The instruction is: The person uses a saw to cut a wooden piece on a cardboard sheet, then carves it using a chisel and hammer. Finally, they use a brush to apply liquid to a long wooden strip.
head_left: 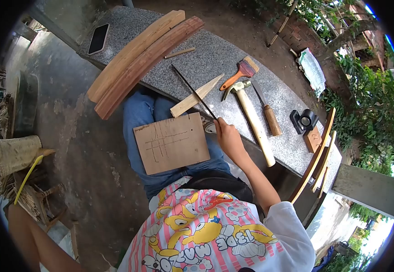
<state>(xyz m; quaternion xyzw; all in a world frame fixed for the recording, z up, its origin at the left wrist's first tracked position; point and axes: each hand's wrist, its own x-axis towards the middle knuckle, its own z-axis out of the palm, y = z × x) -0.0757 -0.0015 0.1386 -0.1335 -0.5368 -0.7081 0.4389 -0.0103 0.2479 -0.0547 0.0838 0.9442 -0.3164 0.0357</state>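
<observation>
Dk rod (193, 92) in R hand (227, 138), far end past wood wedge (184, 105)

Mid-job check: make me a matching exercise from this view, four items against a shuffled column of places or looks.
Column one
1. phone
2. brown sheet
3. thin dark tool
4. brush

Column two
A. gripped in the right hand
B. orange handle, dark red band, pale bristles
C. black screen, facing up on the bench
D. on the lap, marked with crossing dotted lines

Pairs: 1-C, 2-D, 3-A, 4-B
</observation>
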